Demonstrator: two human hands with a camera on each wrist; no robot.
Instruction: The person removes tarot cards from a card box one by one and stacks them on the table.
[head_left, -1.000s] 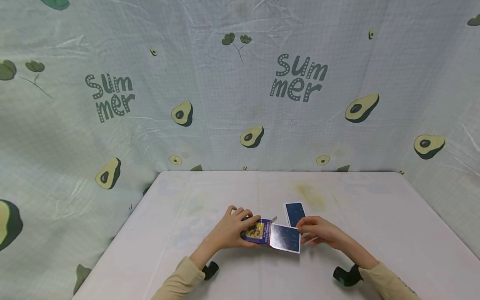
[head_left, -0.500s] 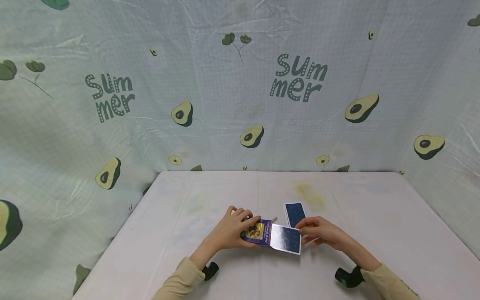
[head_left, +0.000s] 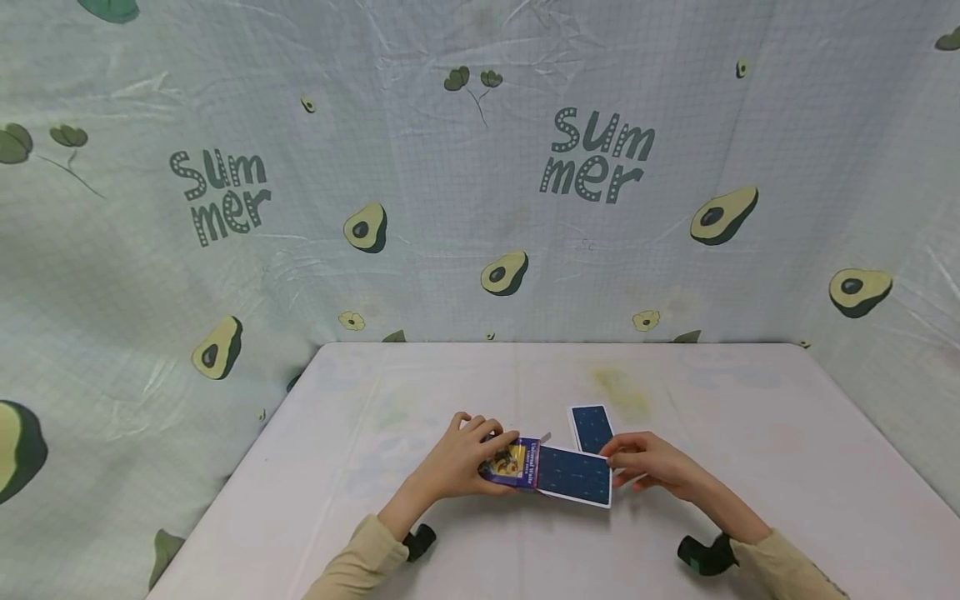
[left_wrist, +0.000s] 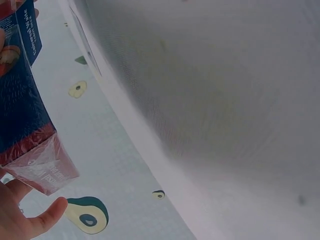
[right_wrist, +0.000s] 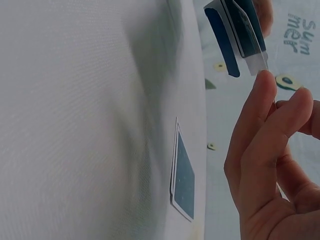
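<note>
Both forearms in beige sleeves reach in from the near edge of the bench, hands close together near its middle. The left hand (head_left: 461, 460) has fingers curled in a grip, thumb forward. The right hand (head_left: 647, 464) pinches with thumb and fingertips (right_wrist: 263, 82), wrist low.

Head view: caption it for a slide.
Left hand holds a card box while the right hand pinches a card at its mouth; another card lies on the table.

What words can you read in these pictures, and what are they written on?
"Summer": printed twice on the avocado backdrop cloth, once at left, once at right.
White lettering on the blue card box that the left hand grips: too small and blurred to read.
Cards: no words visible.
</note>
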